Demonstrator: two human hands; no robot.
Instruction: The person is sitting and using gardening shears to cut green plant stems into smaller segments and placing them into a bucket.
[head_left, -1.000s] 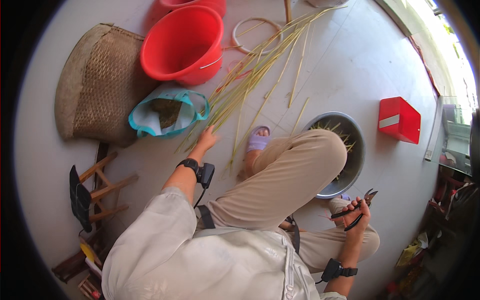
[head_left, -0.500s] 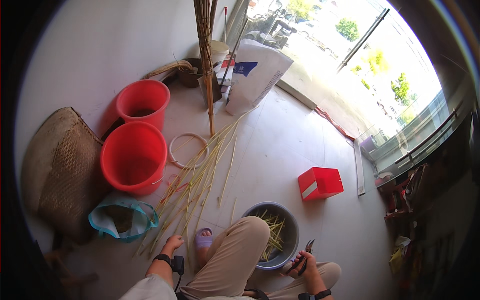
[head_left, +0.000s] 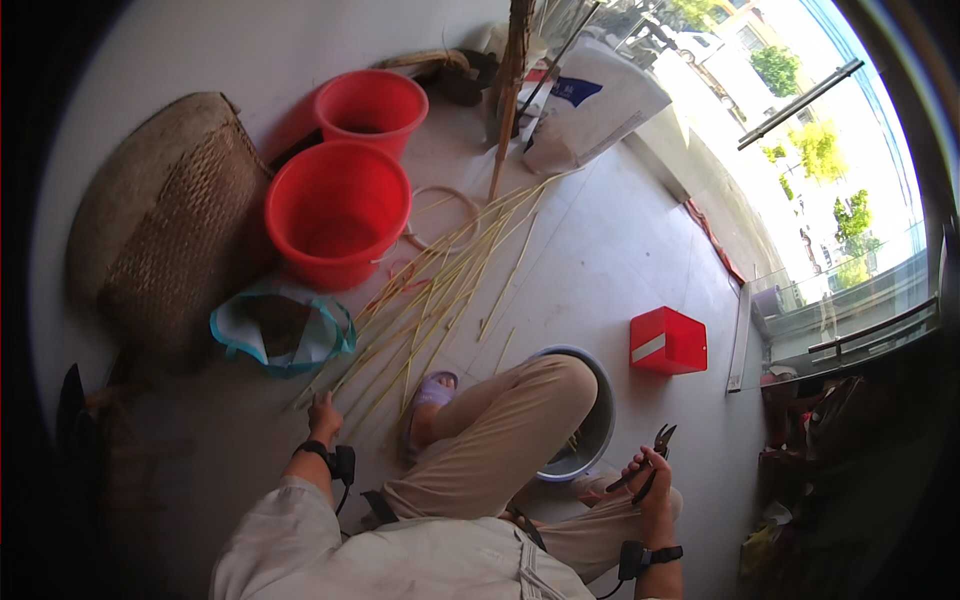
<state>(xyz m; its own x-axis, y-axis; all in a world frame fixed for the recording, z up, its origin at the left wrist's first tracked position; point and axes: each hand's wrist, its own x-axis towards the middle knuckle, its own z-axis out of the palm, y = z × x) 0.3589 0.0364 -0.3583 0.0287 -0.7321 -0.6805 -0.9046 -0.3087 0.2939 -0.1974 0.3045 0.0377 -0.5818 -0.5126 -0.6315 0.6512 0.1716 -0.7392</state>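
My right hand (head_left: 648, 476) is wrapped round dark-handled pruning shears (head_left: 664, 439), whose blades point up and away from me. It is over my bent right leg, beside the grey basin (head_left: 600, 430); my left knee hides much of the basin. On the floor ahead lies a loose spread of long, thin yellow-green stalks (head_left: 440, 300). My left hand (head_left: 322, 415) is down at their near ends, its fingers bent together. Whether a stalk is between those fingers is too small to make out.
Two red buckets (head_left: 290, 215) stand at left by a large woven basket (head_left: 170, 220). A teal-edged bag (head_left: 232, 335) is near my left hand. A red square container (head_left: 668, 341) stands at right. Upright sticks (head_left: 512, 90) and a white sack (head_left: 600, 110) are farther off.
The view has shifted, so the floor things sit higher and further right or left knee covers more of the basin. My left hand stays by the stalk ends; the right still holds the shears.
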